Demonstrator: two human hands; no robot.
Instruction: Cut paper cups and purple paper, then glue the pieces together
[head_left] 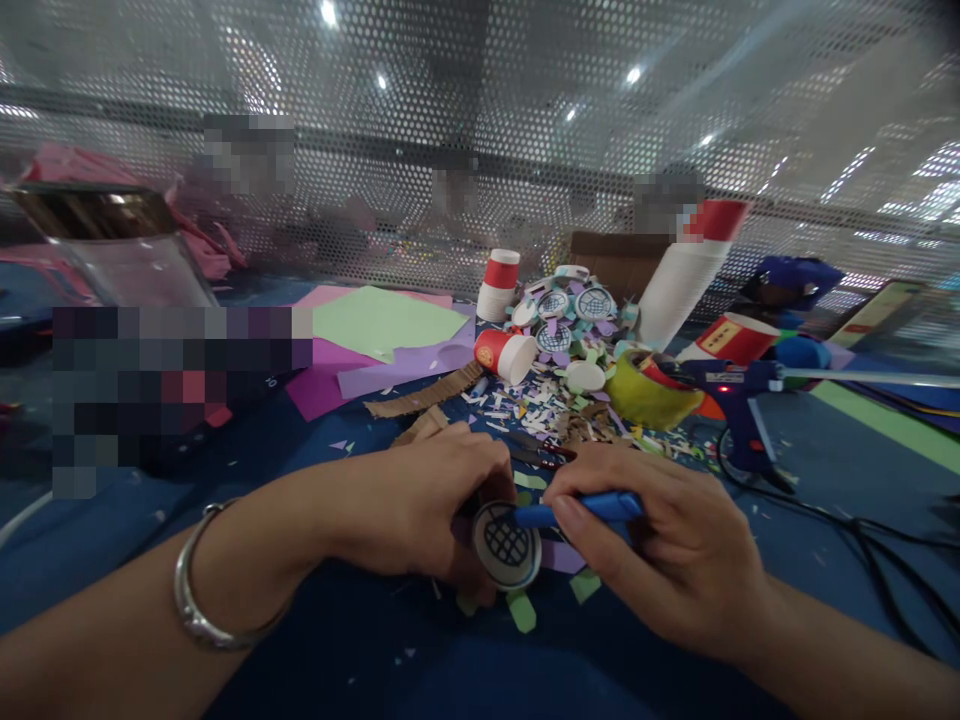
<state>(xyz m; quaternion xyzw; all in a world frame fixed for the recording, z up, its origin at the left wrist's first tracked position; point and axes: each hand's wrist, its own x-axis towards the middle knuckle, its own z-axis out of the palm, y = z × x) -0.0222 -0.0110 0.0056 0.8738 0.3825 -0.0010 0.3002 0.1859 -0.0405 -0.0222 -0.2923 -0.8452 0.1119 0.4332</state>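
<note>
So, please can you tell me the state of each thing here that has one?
Left hand: closed on the disc
Right hand: closed on the blue marker
Disc: grid drawn on its face
Blue marker: tip end at the disc
Glue gun: red light lit
Lying cup: on its side
Short cup stack: upright
Tall cup stack: tilted
Jar: lid on

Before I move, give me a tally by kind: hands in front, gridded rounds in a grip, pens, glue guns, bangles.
Hands: 2 (left hand, right hand)
Gridded round in the left grip: 1
Blue pen: 1
Glue gun: 1
Silver bangle: 1
Total: 6
</note>
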